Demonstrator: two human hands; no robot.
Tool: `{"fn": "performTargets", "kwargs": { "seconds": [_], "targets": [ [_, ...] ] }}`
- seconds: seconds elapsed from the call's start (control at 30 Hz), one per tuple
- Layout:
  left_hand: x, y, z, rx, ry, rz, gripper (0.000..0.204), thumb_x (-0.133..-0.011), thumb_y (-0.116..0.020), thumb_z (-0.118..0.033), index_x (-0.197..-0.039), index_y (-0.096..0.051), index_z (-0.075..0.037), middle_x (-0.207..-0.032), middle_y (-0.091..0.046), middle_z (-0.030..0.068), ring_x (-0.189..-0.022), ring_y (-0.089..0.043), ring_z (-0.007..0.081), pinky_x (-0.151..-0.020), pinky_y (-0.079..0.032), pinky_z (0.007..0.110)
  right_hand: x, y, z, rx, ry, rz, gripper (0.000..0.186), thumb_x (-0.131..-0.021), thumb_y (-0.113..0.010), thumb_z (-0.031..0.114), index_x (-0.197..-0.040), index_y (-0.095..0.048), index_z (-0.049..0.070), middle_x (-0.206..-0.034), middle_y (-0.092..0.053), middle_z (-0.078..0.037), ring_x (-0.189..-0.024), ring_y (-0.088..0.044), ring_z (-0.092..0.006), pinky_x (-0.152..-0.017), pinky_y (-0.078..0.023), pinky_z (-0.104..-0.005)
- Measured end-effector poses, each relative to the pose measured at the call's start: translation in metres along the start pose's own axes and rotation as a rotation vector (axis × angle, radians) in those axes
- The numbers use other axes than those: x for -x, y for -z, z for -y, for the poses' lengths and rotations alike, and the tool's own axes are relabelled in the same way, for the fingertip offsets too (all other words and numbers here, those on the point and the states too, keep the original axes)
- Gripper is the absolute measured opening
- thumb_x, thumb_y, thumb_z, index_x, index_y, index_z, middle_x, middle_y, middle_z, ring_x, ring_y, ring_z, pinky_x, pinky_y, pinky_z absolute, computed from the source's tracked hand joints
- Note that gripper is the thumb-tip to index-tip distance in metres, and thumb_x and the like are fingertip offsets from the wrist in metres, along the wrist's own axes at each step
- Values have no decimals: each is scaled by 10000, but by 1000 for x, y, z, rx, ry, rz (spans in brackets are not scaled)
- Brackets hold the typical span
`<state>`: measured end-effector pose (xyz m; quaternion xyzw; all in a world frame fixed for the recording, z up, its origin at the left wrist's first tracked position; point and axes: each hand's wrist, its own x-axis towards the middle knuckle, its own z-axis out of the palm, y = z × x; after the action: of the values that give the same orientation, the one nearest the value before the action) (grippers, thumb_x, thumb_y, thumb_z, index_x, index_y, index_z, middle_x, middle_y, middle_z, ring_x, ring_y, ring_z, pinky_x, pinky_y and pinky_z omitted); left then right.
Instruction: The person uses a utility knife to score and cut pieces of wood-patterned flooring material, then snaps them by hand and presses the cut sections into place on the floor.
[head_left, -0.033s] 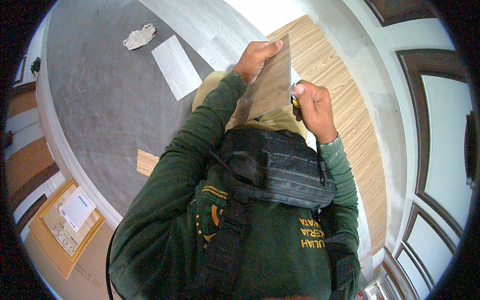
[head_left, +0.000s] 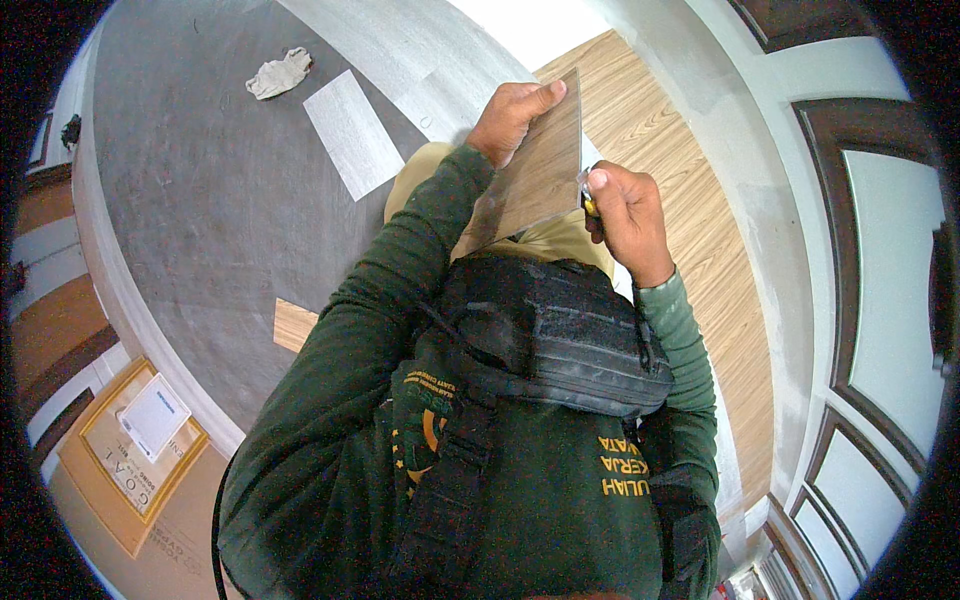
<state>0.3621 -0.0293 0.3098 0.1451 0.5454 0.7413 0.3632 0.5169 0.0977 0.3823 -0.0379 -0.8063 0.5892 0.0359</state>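
Note:
My left hand (head_left: 505,125) grips a wood-look plank (head_left: 525,190) by its upper part, thumb over the face, held at a slant above my tan-trousered lap. At the plank's right edge, my right hand (head_left: 630,215) is closed around a small yellow-and-metal cutter (head_left: 590,200), most of which the fingers hide. A black bag (head_left: 555,345) is strapped across my front, just below the plank.
A dark grey floor (head_left: 210,170) holds a pale rag (head_left: 279,73), a light grey plank (head_left: 352,134) and a short wooden piece (head_left: 294,324). Wood-look flooring (head_left: 715,280) runs along a right wall with framed panels (head_left: 890,270). Cardboard (head_left: 125,450) lies lower left.

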Motion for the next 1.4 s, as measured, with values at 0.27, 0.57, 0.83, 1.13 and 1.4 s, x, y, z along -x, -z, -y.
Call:
{"fn": "performTargets", "kwargs": {
  "seconds": [0.27, 0.57, 0.83, 1.13, 1.4],
  "targets": [
    [0, -2, 0, 26, 8, 35, 456, -935, -628, -453, -797, -660, -19, -711, -615, 32, -628, -535, 87, -603, -423, 259, 3, 1, -2, -54, -21, 57, 474, -1037, -478, 360, -673, -490, 57, -540, -461, 6, -434, -469, -71, -398, -362, -231],
    [1, -3, 0, 25, 11, 39, 448, -937, -628, -449, -816, -659, -18, -718, -613, 35, -643, -538, 89, -617, -429, 263, 3, -1, 3, -111, 2, 106, 439, -1018, -496, 282, -666, -486, 20, -534, -416, -28, -495, -408, -99, -462, -348, -303],
    [1, 0, -2, 11, 13, 26, 433, -941, -624, -434, -816, -665, -22, -719, -616, 39, -642, -542, 95, -616, -432, 268, 0, 1, 5, -33, 45, 123, 394, -995, -516, 233, -677, -510, 1, -532, -398, -86, -500, -383, -161, -495, -347, -355],
    [-7, 0, 10, 33, 17, 1, 464, -940, -621, -454, -838, -664, -3, -751, -626, 63, -649, -559, 113, -617, -452, 278, 2, 4, 13, 71, 148, 176, 369, -968, -539, 224, -668, -517, 11, -550, -440, -134, -482, -444, -222, -500, -368, -372],
    [-15, 34, 3, 16, -59, -140, 524, -965, -564, -506, -847, -625, 2, -729, -572, 49, -647, -525, 125, -592, -421, 284, 3, 16, -16, -152, 132, -87, 326, -985, -496, 211, -744, -565, 2, -630, -542, -58, -544, -526, -139, -528, -432, -297]
  ]
}}
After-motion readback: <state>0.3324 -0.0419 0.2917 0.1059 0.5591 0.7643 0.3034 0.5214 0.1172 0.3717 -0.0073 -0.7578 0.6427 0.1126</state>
